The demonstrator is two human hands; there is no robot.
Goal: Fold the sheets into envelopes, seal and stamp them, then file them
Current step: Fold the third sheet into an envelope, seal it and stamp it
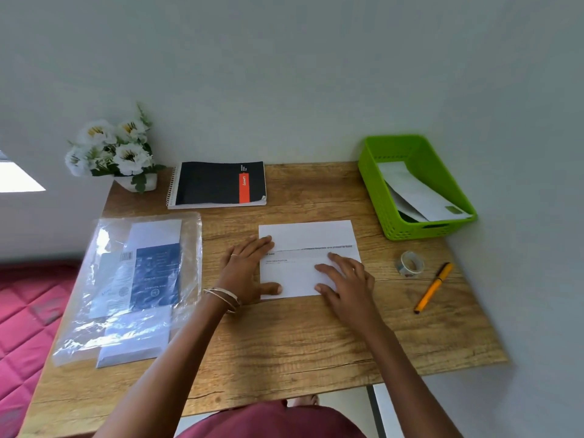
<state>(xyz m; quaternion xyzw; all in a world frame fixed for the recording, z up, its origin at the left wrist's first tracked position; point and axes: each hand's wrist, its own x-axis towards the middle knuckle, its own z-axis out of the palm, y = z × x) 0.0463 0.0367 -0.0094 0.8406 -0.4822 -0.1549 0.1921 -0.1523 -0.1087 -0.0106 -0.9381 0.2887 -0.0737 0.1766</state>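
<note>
- Head view, wooden table [284, 343]: a white sheet [308, 235] lies at the centre, folded so that its top and bottom flaps almost meet, leaving a narrow strip of printed text showing between them.
- Left hand [246, 270]: open and flat, palm down at the sheet's 9 o'clock edge; the fingertips rest on the upper flap and the thumb on the lower left corner. Thin bangles circle the wrist.
- Right hand [344, 279]: open, fingers spread, pressing flat on the lower flap at about 4 o'clock from the sheet's centre. It grips nothing.
- Green basket [373, 188]: at 2 o'clock from the sheet, against the wall; white envelopes [414, 191] lean inside it, one bearing a green stamp-like patch at its near corner.
- Tape roll [410, 264]: at 3 o'clock from the sheet, apart from it; an orange pen [433, 287] lies just beyond, slanted, at 4 o'clock.
- Spiral notebook [218, 184]: black cover with an orange band, at 11 o'clock from the sheet, near the table's far edge.
- Clear plastic bag [132, 286]: at 9 o'clock, beside the left hand, holding white and blue paper packs.
- White flowers [110, 147]: in a small pot at the far left corner, at 10 o'clock.
</note>
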